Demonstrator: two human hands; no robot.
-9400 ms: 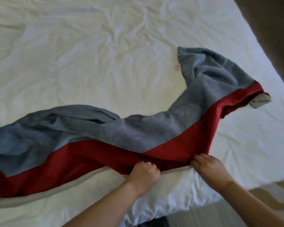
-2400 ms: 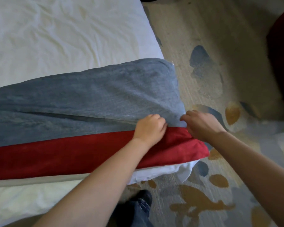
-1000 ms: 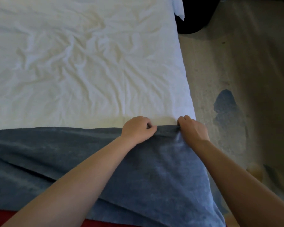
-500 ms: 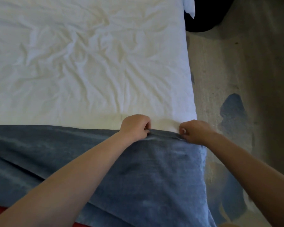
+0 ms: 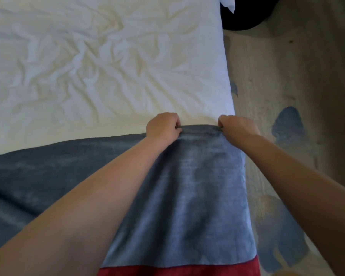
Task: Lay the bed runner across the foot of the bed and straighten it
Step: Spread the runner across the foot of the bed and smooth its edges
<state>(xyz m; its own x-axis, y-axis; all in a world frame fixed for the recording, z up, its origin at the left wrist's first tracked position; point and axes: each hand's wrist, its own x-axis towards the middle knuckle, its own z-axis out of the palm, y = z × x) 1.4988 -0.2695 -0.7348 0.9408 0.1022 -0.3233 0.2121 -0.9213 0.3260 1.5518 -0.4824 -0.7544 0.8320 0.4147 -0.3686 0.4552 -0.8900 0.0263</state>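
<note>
Runner (image 5: 197, 186) is the blue-grey one, and it lies across the near end of the bed (image 5: 224, 80). Its far edge runs from the left of the shot over to the mattress's right side. Both hands are on that far edge, close to the bed's right side. The left hand (image 5: 162, 127) has its fingers curled round a pinch of the edge. The right hand (image 5: 238, 127) grips the same way, right at the corner where the runner reaches the side of the bed. The cloth between them looks pulled fairly flat. A red band (image 5: 187, 270) of the runner shows at the very bottom, nearest the person.

Hard to see: both forearms cover a good chunk of the runner, and its left part runs out of frame, so no idea how it lies over there. The fingertips are tucked in, so I can't tell how much cloth each hand has.

Around it there's a wrinkled white sheet (image 5: 68, 76) beyond the runner and a patterned carpet (image 5: 277, 76) with blue blotches on the right. A dark rounded thing (image 5: 241, 18) sits at the top right (can't tell what it is), with a bit of white fabric (image 5: 228, 4) hanging in front of it.
</note>
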